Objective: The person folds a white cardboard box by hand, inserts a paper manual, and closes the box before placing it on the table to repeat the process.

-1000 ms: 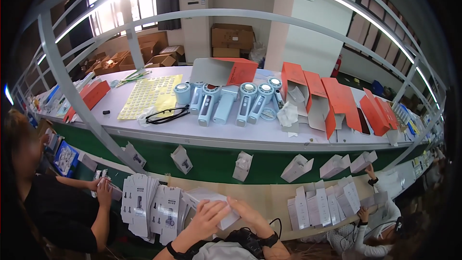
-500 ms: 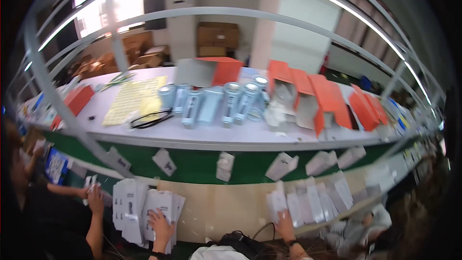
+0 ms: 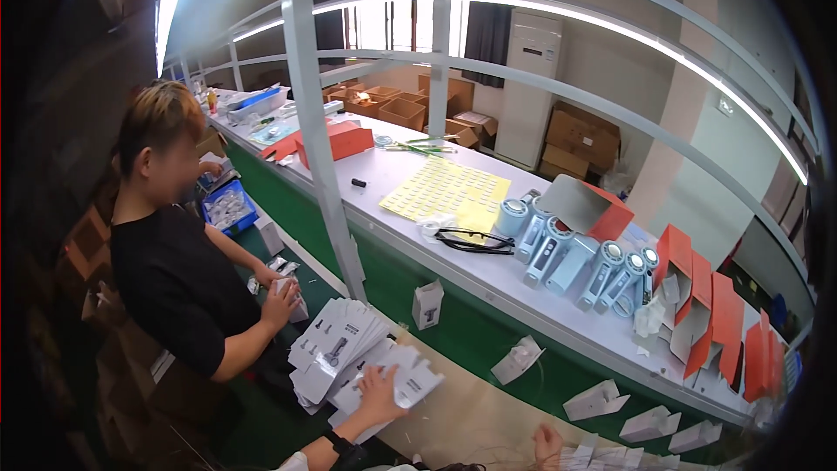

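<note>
My left hand (image 3: 379, 397) lies with spread fingers on a fanned pile of flat white printed cartons (image 3: 417, 381). A second, taller stack of the same flat cartons (image 3: 336, 340) sits just left of it. Low in the picture, my right hand (image 3: 547, 447) has curled fingers; what they hold, if anything, is hidden. Beside it, folded-up white boxes (image 3: 602, 456) are partly cut off by the lower edge. A co-worker (image 3: 174, 270) in a black top stands at the left, both hands on a white box (image 3: 288, 292).
Along a green-sided bench (image 3: 418, 275) stand upright white boxes (image 3: 427, 305). On its white top are light-blue handheld devices (image 3: 571, 262), orange boxes (image 3: 715, 323), a yellow sticker sheet (image 3: 449, 192) and black cables (image 3: 475, 242). A grey post (image 3: 318, 139) rises near the co-worker.
My view has swung left, bringing the co-worker fully into sight. My left hand is still on the flat cartons, now more fanned. My right hand now shows lower, near the bottom edge, beside the boxes.
</note>
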Demonstrator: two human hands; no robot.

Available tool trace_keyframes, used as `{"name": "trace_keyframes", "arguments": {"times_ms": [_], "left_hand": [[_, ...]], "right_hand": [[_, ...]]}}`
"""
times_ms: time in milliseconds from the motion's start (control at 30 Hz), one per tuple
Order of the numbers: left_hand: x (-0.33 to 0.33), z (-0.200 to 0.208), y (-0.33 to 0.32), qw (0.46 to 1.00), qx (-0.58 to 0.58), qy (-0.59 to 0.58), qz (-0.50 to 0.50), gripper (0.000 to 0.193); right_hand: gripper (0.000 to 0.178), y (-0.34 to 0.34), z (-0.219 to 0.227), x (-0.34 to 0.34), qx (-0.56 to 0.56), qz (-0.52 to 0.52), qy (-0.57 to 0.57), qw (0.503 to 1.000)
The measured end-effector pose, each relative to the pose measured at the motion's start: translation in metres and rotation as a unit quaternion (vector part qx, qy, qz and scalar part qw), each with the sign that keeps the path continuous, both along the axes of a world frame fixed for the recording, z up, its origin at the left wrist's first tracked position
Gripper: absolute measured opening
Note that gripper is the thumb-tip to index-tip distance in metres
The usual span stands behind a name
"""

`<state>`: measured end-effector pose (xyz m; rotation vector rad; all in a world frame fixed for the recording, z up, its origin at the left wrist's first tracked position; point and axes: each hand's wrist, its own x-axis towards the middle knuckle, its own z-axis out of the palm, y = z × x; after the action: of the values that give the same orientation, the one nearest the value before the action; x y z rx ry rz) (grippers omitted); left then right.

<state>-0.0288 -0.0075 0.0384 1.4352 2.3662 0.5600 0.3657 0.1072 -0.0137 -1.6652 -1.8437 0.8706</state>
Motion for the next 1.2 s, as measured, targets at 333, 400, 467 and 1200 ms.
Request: {"name": "trace_keyframes", "arguments": {"times_ms": [333,400,467,1200], "left_hand": [[0.073,0.055,-0.007,0.95,0.073,-0.005,-0.304,0.114],[0.073,0.059,-0.007,0.95,0.085,-0.008,-0.299,0.112],[0.074,0.06,-0.005,0.949,0.098,-0.017,-0.298,0.111],[0.1,0.074,0.018,0.89,0.348,-0.28,-0.096,0.077]], "right_hand": [[0.032,0.001,0.08,-0.125,-0.436,0.24,0.437,0.749],[0.026,-0.015,0.118,-0.133,-0.409,0.207,0.419,0.784],[0.024,-0.015,0.121,-0.133,-0.395,0.189,0.407,0.802],[0.069,-0.055,0.135,-0.184,-0.152,0.011,0.614,0.775]]}}
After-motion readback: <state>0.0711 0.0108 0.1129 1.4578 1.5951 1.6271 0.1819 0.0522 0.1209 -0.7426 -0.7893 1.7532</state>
